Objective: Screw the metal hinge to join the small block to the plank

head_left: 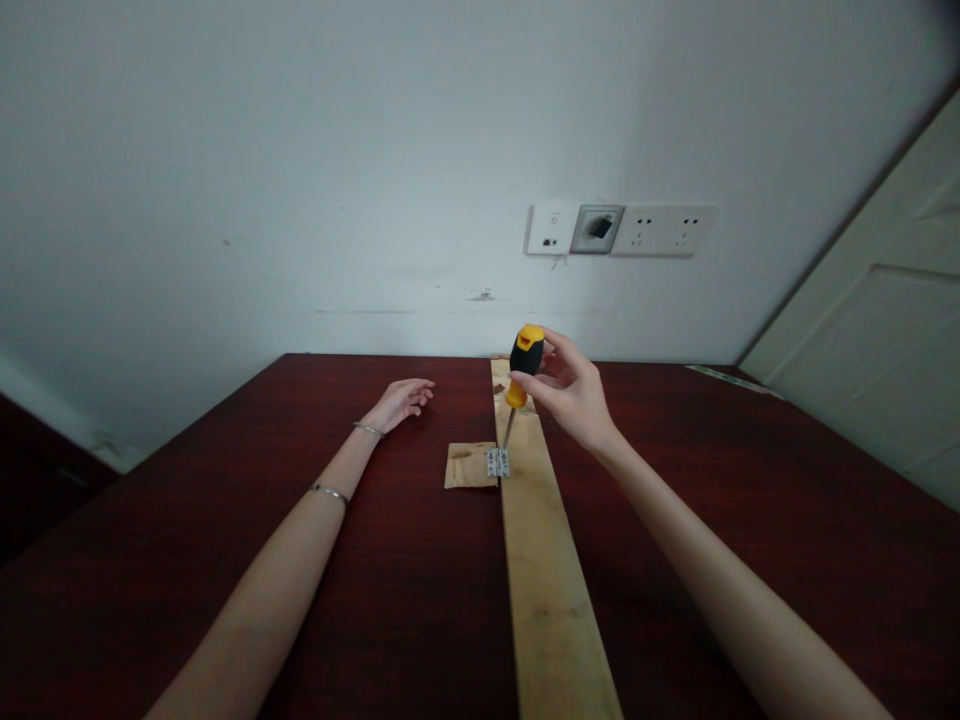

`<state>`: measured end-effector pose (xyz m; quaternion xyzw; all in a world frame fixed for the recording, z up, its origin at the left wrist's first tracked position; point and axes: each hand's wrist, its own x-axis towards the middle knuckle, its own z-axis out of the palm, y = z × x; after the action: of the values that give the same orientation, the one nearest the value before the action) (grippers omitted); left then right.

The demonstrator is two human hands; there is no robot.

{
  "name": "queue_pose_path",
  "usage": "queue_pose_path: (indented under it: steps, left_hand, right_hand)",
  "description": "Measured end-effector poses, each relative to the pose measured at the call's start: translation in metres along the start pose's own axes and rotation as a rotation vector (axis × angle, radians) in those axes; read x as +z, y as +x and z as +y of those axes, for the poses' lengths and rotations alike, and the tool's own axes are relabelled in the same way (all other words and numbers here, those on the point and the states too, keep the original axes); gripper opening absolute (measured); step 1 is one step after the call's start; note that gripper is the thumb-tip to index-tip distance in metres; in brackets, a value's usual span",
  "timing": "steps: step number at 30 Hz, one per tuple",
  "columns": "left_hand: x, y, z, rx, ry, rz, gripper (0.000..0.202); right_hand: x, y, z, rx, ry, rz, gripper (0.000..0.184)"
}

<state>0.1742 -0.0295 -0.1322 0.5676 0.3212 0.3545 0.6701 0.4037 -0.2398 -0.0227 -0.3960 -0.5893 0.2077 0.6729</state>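
Note:
A yellow and black screwdriver is held by its handle in my right hand, its shaft pointing down. The tip meets or hovers just over a metal hinge; which of the two I cannot tell. This hinge bridges a long wooden plank and a small square wood piece on the plank's left. Off to the left, my left hand rests on or just above the table, fingers loosely curled and apart, with nothing in it.
The dark red table backs against a white wall. Wall sockets sit above the table, one holding a black plug. A pale panelled door stands at the right. A thin patterned strip lies by the table's far right edge.

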Motion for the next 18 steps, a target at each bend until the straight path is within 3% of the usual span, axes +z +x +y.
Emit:
queue_pose_path:
  steps: [18]
  left_hand:
    - [-0.002, 0.0014, -0.002, -0.011, -0.017, -0.01, 0.019]
  right_hand:
    - [0.0001, -0.0002, 0.0007, -0.01, -0.039, 0.014, 0.052]
